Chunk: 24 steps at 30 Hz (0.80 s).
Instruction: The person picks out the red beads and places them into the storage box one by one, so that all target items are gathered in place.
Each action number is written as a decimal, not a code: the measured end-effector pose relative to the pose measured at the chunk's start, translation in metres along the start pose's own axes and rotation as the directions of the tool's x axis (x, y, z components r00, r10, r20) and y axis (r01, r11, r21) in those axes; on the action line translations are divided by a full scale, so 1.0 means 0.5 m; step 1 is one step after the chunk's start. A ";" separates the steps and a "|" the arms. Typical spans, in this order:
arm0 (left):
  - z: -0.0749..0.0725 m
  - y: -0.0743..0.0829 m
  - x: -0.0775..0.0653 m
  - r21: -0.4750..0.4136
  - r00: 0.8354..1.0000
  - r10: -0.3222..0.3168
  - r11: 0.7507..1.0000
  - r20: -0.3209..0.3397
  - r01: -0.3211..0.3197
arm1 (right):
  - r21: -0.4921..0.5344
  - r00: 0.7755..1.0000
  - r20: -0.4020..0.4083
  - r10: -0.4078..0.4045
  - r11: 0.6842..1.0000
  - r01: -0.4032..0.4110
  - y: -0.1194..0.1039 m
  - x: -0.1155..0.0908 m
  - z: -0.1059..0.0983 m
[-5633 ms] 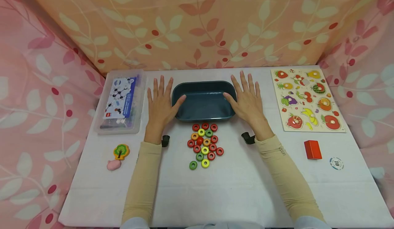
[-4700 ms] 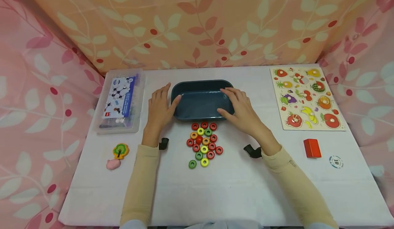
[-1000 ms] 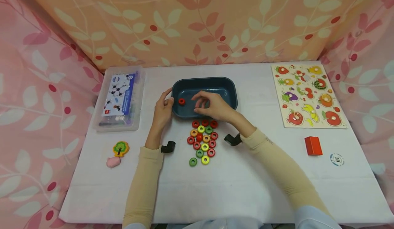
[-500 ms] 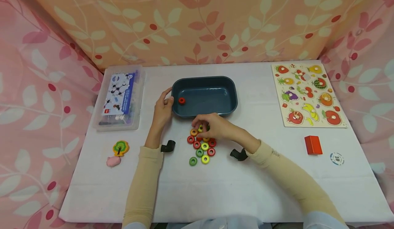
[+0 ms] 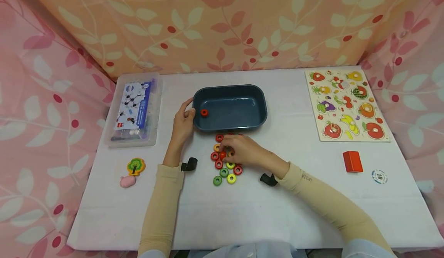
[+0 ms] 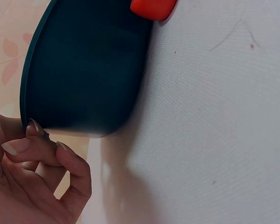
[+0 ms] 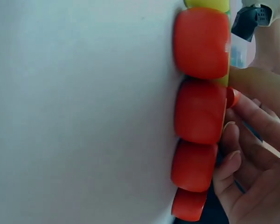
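Note:
My left hand [image 5: 183, 125] holds the left end of a dark blue tray [image 5: 239, 125], its fingertips at the rim in the left wrist view. One red bead [image 5: 204, 113] lies inside the tray. In front of the tray my right hand [image 5: 244, 150] reaches over a cluster of ring-shaped beads, red, green [image 5: 217, 180], yellow [image 5: 231, 178] and orange. Its thumb and fingers pinch a red bead [image 5: 222, 155] in the cluster, partly covered by the fingers. Several red beads [image 7: 200, 109] stand in a row beside this hand in the right wrist view.
At the left lie a clear plastic case [image 5: 133, 108], a tree-shaped piece [image 5: 136, 166] and a pink pig figure [image 5: 128, 181]. On the right are a fruit puzzle board [image 5: 347, 106], a red block [image 5: 352, 161] and a round chip [image 5: 379, 176]. Patterned curtains [image 5: 222, 27] enclose the table.
A red bead has come to lie in the tray. My right hand has moved from above the tray to the cluster and now pinches a red bead. My left hand stays at the tray's left end.

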<state>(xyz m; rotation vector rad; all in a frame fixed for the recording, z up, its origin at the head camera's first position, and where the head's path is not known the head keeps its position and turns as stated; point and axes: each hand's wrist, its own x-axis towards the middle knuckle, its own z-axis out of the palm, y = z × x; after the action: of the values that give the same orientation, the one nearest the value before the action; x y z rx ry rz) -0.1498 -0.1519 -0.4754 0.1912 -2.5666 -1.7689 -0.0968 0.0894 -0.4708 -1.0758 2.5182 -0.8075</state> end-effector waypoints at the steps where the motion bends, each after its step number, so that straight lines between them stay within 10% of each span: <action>1: 0.000 -0.001 0.000 -0.001 1.000 -0.001 1.000 0.000 0.001 | 0.001 1.000 -0.002 -0.004 1.000 0.004 0.000 0.000 0.001; 9: 0.001 -0.004 0.002 -0.009 1.000 0.010 1.000 0.008 -0.010 | 0.129 0.998 -0.029 -0.057 0.990 0.060 0.011 -0.001 -0.002; 14: 0.002 -0.004 0.003 -0.016 1.000 0.016 1.000 0.009 -0.016 | 0.337 0.984 -0.145 -0.099 0.930 0.144 0.019 0.006 -0.013; 24: 0.000 -0.003 0.001 -0.001 1.000 0.012 1.000 0.000 -0.012 | 0.478 0.883 -0.464 -0.063 0.822 0.310 0.011 0.057 -0.050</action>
<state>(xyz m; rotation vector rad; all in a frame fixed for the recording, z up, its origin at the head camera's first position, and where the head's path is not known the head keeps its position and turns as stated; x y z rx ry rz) -0.1504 -0.1524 -0.4770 0.1750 -2.5615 -1.7658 -0.1307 0.0812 -0.4551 -1.0333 2.2561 -1.8688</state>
